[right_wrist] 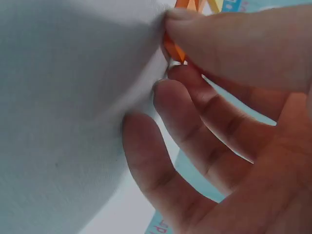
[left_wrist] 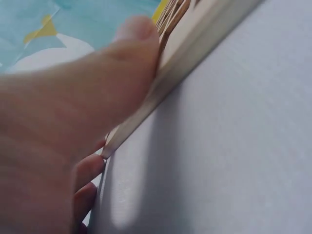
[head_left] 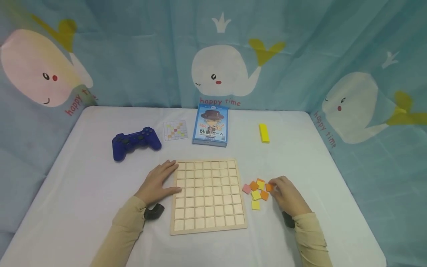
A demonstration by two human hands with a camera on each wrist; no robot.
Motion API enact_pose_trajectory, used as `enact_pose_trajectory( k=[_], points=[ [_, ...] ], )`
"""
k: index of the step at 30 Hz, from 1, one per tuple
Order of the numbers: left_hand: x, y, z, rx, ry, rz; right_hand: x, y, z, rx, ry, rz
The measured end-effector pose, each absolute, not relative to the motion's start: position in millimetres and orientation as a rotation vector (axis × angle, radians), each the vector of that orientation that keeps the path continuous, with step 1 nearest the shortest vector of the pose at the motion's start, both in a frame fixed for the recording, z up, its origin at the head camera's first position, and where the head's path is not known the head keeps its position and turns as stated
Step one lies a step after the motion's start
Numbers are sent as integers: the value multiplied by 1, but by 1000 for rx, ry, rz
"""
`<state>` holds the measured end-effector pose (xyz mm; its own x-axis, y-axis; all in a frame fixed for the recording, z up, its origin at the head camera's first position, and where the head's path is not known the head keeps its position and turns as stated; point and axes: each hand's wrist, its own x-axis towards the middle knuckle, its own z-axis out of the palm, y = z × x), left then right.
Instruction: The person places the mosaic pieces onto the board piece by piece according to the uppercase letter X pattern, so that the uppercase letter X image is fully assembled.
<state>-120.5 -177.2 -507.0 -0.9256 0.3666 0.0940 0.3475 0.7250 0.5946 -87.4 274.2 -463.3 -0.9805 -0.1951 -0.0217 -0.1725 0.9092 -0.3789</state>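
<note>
A wooden grid board (head_left: 208,191) lies on the table with bare square cells. My left hand (head_left: 160,183) rests along its left edge, fingers spread, with the thumb (left_wrist: 131,53) over the frame in the left wrist view. To the board's right is a loose cluster of small square tiles: yellow tiles (head_left: 255,205), orange tiles (head_left: 264,195) and a pink tile (head_left: 246,188). At the cluster's right side my right hand (head_left: 285,194) pinches an orange tile (right_wrist: 174,48) between thumb and forefinger, low over the table. Its other fingers curve loosely near the cloth.
Behind the board lie a blue game controller (head_left: 136,142), a card with a coloured grid (head_left: 175,130), a blue game box (head_left: 211,125) and a yellow block (head_left: 264,133). A blue whale-print curtain (head_left: 143,66) surrounds the back and sides of the white table (head_left: 83,178).
</note>
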Motion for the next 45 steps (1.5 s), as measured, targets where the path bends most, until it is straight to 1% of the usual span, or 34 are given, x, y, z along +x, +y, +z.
enact_pose_trajectory(
  k=[7, 13, 18, 22, 25, 30, 34, 37, 45],
  points=[
    [-116, -176, -506, 603, 2882, 957, -87, 280, -460, -262, 3034, -590],
    [-116, -177, -506, 616, 2894, 926, -94, 265, -448, -407, 3084, -636],
    [-116, -178, -506, 634, 2892, 936, -108, 233, -431, -587, 3045, -713],
    [-114, -179, -504, 636, 2899, 930, -125, 196, -423, -832, 3002, -715],
    [-113, -180, -503, 635, 2904, 945, -137, 167, -421, -1025, 2945, -713],
    [-115, -179, -501, 649, 2892, 961, -151, 120, -424, -1176, 2831, -709],
    [-116, -178, -502, 641, 2899, 962, -160, 89, -432, -1216, 2761, -677],
    [-117, -178, -501, 635, 2897, 962, -165, 72, -439, -1197, 2749, -638],
    [-114, -177, -502, 622, 2890, 960, -167, 54, -453, -1144, 2745, -496]
  ],
)
